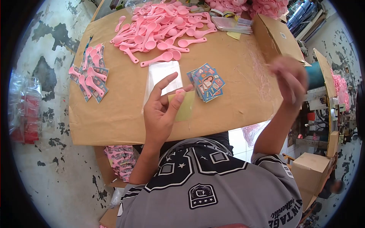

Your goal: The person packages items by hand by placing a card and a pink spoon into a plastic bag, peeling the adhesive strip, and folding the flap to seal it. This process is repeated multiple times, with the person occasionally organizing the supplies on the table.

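Observation:
My left hand (163, 108) is over the front middle of the table, thumb and fingers pinching a pink piece and a yellowish-green sheet (184, 108). Beyond that hand lie clear plastic sleeves (161, 70). A stack of printed blue cards (208, 80) rests just right of the sleeves. Raised at the right, near the open carton, my right hand (291, 79) is smeared by motion, so its fingers and anything between them cannot be made out.
Pink spoons (159, 28) are heaped at the table's back. Several cards with spoons (91, 78) lie at the left. A cardboard box (277, 36) stands back right, near plastic packs (232, 24). Loose pink strands (260, 72) lie on the brown table (118, 121).

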The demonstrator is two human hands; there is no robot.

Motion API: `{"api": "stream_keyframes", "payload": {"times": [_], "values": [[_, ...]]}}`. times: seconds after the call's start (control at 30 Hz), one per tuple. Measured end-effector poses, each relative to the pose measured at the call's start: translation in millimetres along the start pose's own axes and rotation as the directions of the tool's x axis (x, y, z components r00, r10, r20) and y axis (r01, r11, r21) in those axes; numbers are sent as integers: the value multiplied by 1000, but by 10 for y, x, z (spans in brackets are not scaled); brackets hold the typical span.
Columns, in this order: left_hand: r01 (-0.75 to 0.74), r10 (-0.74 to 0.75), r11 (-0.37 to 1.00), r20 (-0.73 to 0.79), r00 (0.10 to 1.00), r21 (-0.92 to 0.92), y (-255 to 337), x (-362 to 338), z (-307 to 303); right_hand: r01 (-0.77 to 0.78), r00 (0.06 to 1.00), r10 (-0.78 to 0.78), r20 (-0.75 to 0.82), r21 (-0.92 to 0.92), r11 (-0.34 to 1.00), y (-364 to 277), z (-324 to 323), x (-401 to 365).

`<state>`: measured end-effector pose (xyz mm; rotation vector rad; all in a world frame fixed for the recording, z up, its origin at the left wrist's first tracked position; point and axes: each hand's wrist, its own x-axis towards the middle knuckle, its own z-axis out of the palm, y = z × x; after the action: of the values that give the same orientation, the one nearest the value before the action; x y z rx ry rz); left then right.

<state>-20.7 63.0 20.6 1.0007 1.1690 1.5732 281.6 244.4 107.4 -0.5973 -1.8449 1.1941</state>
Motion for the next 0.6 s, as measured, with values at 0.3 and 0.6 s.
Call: {"api": "stream_keyframes", "payload": {"times": [0.3, 0.6], "values": [[23, -23, 1000, -23, 999, -16, -47, 51, -3, -291, 938, 190, -290, -362, 886, 147, 137, -152], [-69, 70, 997, 12, 997, -40, -126, 105, -2, -214, 976, 210, 62, 72, 974, 382, 1519, -206]]}}
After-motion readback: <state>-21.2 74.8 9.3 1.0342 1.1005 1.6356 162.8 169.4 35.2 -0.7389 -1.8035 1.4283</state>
